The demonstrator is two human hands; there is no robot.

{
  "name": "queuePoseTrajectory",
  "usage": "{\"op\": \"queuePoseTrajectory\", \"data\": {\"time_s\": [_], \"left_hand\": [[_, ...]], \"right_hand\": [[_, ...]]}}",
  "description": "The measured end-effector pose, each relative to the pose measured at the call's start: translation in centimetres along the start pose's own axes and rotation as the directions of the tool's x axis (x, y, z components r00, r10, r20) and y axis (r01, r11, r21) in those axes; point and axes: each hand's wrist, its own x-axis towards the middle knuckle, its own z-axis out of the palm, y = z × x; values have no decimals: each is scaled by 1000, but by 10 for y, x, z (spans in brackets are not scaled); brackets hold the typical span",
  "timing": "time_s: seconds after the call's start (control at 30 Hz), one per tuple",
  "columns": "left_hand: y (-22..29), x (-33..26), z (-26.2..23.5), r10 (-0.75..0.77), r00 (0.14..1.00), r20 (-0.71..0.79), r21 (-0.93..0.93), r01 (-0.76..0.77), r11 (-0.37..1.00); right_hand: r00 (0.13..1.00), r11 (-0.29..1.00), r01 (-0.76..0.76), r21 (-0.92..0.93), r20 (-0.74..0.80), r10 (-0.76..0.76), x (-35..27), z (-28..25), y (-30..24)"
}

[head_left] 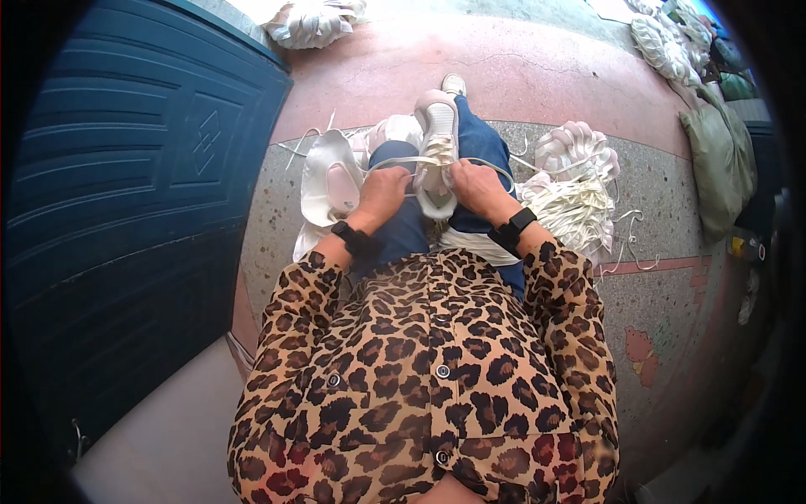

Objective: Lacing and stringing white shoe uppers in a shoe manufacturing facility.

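Note:
A white and pale pink sneaker [437, 147] lies sole-away on my lap, between my blue-jeaned legs. My left hand [383, 191] grips the shoe's near left side and pinches a white lace that runs off to the left. My right hand [477, 186] holds the near right side, fingers closed on the other lace end that loops out to the right. Both wrists wear black bands. My leopard-print shirt fills the lower middle of the view.
Another white sneaker [332, 176] rests on the floor by my left knee. A heap of white laces [575, 210] and a pale shoe [575, 147] lie to my right. A blue panelled door [126, 210] stands left. Sacks [718, 160] and bundles [672, 46] sit at the far right.

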Motion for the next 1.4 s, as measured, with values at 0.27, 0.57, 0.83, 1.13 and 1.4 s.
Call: {"op": "queuePoseTrajectory", "data": {"time_s": [0.27, 0.57, 0.83, 1.13, 1.4], "left_hand": [[28, 11, -24, 180, 982, 60, 410, -189, 892], [54, 34, -20, 65, 969, 238, 487, -177, 855], [46, 36, -13, -157, 955, 250, 409, 43, 912], [31, 38, 6, -109, 970, 217, 84, 93, 992], [37, 35, -1, 75, 985, 157, 325, -123, 938]], "right_hand": [[993, 968, 113, -223, 2, -116, 4, -1, -7], [997, 990, 30, -141, -66, -39, 0, 4, -9], [997, 998, -15, -68, -71, 10, -4, 5, -6], [996, 999, -31, -27, -90, 28, -6, 10, -6], [914, 998, 5, -62, -405, -29, -6, -14, -20]]}}
